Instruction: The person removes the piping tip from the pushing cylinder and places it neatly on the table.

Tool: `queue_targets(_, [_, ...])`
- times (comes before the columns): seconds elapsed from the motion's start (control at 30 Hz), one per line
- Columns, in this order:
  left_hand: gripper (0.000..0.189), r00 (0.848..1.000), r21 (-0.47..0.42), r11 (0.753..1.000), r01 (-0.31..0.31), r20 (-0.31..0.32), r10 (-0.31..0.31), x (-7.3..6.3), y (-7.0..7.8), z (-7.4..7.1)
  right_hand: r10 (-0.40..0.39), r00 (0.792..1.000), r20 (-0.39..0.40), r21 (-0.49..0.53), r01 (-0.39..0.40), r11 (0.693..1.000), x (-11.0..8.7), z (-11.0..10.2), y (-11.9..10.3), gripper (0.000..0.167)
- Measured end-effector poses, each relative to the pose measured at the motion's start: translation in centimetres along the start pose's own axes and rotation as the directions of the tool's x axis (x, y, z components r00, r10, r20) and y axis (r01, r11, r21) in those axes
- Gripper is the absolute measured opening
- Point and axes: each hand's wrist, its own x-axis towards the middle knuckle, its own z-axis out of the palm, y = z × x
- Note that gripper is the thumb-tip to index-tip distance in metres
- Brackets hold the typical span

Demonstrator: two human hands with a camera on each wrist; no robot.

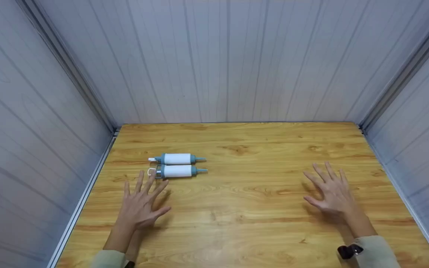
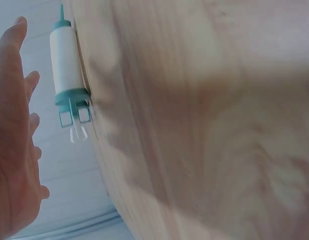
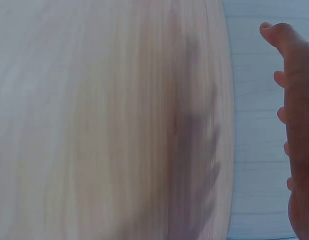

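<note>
Two syringe-like dispensers lie side by side left of the table's middle. The far dispenser (image 1: 177, 159) and the near dispenser (image 1: 177, 171) each have a white barrel, blue-green ends and a thin nozzle pointing right. A white loop handle (image 1: 151, 171) sticks out of the near one's left end. My left hand (image 1: 139, 208) hovers just below that handle with fingers spread, holding nothing. One dispenser barrel (image 2: 66, 60) shows past the left hand in the left wrist view. Far to the right, my right hand (image 1: 335, 195) has its fingers spread too, above bare wood, its shadow beneath.
The wood-grain table (image 1: 244, 223) is enclosed by a pale back wall (image 1: 214, 74), a left panel (image 1: 21, 141) and a right panel (image 1: 419, 149). A dark wrist device (image 1: 349, 251) sits at my right sleeve.
</note>
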Motion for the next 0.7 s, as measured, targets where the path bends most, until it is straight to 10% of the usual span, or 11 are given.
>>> queue_targets(0.27, [0.088,0.997,0.029,0.998,-0.060,-0.040,0.061,1.5,1.0,0.1,-0.032,0.999,0.022,0.005,0.032,0.999,1.5,0.4,-1.1,0.083])
queue_targets(0.7, [0.083,1.000,-0.195,0.981,-0.018,-0.023,0.014,4.5,2.2,0.2,-0.088,0.996,-0.016,0.042,0.089,0.995,3.9,0.6,-3.6,0.086])
